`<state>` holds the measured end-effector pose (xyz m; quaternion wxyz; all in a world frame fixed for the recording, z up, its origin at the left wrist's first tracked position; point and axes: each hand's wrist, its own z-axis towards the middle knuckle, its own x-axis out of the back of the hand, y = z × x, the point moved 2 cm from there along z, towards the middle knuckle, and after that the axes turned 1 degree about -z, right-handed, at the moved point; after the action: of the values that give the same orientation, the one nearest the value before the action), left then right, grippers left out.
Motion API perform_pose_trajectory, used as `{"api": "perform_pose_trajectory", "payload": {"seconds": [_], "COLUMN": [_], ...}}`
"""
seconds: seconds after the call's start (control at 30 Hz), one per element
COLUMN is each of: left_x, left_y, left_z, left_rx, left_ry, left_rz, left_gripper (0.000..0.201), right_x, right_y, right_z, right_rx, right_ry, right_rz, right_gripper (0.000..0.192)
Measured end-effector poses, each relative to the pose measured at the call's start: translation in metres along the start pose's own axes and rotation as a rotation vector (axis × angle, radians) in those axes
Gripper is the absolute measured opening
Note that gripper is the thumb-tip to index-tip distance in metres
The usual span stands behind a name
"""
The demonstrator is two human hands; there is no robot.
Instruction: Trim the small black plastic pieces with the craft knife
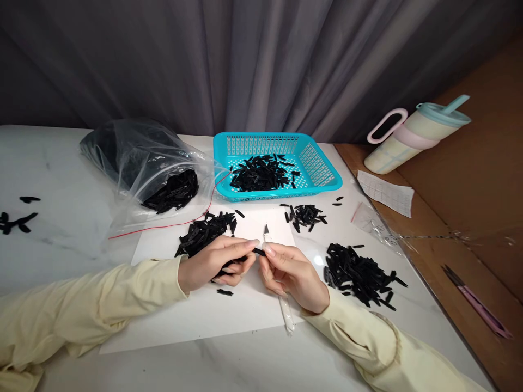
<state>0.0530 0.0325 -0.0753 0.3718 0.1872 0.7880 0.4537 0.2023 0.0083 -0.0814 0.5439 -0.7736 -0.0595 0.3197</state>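
My left hand (pixel 216 264) pinches a small black plastic strip (pixel 258 251) between thumb and fingers, and more black pieces show under its palm. My right hand (pixel 292 272) grips a white craft knife (pixel 286 313) like a pen, its blade tip (pixel 265 230) pointing up and away, just beside the strip's end. Both hands hover over a white sheet of paper (pixel 229 316). One loose black piece (pixel 224 292) lies on the paper below my left hand.
Piles of black strips lie on the paper to the left (pixel 206 231), behind (pixel 304 215) and to the right (pixel 359 272). A turquoise basket (pixel 322 169) holds more. A clear plastic bag (pixel 143 158), a tumbler (pixel 412 139), a paper slip (pixel 386 191) and pink-handled snips (pixel 478 302) lie around.
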Motion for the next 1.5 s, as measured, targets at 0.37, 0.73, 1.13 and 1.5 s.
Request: {"api": "perform_pose_trajectory", "payload": {"seconds": [0.37,0.73,1.13,1.5], "left_x": [-0.0003,-0.0007,-0.0022,-0.0029], "left_y": [0.0004,0.0004,-0.0046,-0.0047], "left_z": [-0.0013,0.0007,-0.006,-0.0058], "left_rx": [-0.005,0.015,-0.048,-0.047], "left_ry": [-0.012,-0.023,-0.036,-0.037], "left_rz": [-0.023,-0.064,-0.006,-0.002], "left_gripper": [0.041,0.04,0.039,0.042], "right_x": [0.0017,0.0009,-0.0005,-0.0004], "right_y": [-0.0005,-0.0004,0.0004,0.0002], "right_z": [-0.0001,0.0012,-0.001,-0.0007], "right_rx": [0.005,-0.004,0.022,0.009], "right_ry": [-0.023,-0.011,-0.024,-0.026], "right_rz": [0.009,0.044,0.025,0.02], "right_gripper": [0.033,0.036,0.035,0.037]}}
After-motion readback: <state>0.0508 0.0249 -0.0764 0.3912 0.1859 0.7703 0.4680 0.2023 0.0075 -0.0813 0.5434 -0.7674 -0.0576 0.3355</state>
